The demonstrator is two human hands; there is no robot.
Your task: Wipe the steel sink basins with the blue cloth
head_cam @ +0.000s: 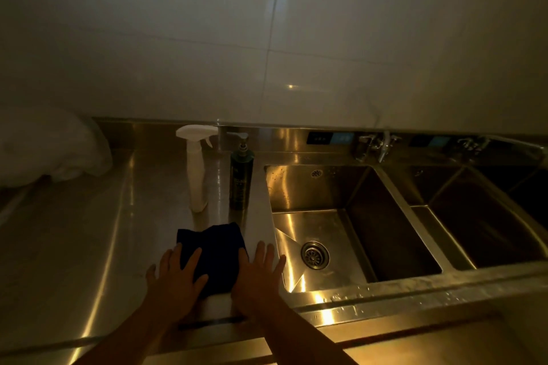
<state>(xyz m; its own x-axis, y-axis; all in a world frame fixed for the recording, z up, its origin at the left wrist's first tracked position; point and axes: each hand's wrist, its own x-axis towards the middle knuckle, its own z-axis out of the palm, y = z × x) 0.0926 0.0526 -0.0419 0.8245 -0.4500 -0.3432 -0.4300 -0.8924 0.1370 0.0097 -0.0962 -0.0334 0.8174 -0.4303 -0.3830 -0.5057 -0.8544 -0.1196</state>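
Note:
A dark blue cloth (215, 255) lies folded flat on the steel counter, just left of the near basin. My left hand (175, 278) rests palm down on the cloth's left part, fingers spread. My right hand (258, 275) lies flat beside it, fingers apart, its thumb side touching the cloth's right edge. The left steel basin (385, 216) has a round drain (315, 254) in its floor. A second basin (489, 222) sits to the right of it.
A white spray bottle (196, 169) and a dark pump bottle (241, 178) stand behind the cloth. Taps (375, 145) hang over the basins' back rim. A white bag (50, 148) lies at far left. Water drops dot the front rim (385, 290).

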